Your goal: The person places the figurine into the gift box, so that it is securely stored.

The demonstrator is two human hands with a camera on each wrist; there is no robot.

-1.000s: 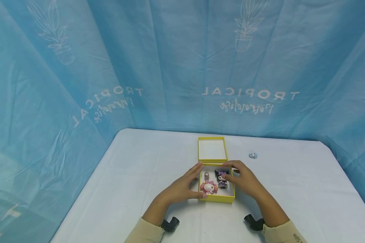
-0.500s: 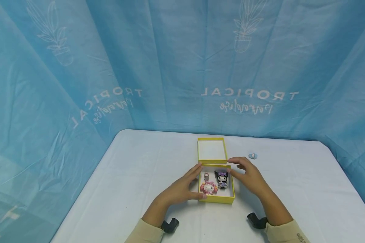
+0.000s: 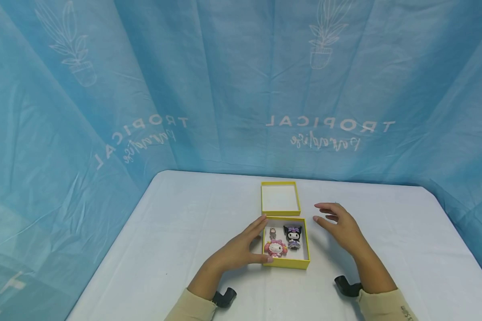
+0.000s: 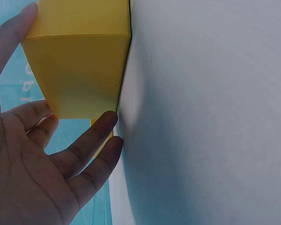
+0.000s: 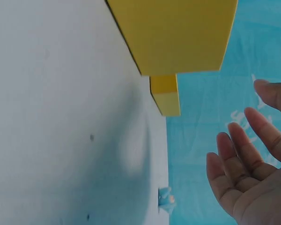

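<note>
The box (image 3: 287, 264) sits near the middle of the table (image 3: 209, 209), its open side up and its far rim just beside the lid (image 3: 281, 198), with only a thin gap between the two. The left hand (image 3: 241, 248) spans the box's left wall, thumb on the near corner and fingers at the far one; its grip is wide and has hold of the box. Inside, the pink figure (image 3: 276, 248) lies toward the near left corner, close to that thumb, with the grey figure (image 3: 272, 232) just beyond it. The black figure (image 3: 293, 236) lies in the right half, and bare white floor shows between it and the near wall. The right hand (image 3: 341, 226) hovers off the right wall, its grip loosely open and holding nothing, a strip of table between fingertips and rim. Past it, the blue figure (image 5: 166, 199) is on the table, mostly hidden in the head view. White cloth runs widely to either side; behind the lid, the table's far edge meets the curtain (image 3: 241, 89).
</note>
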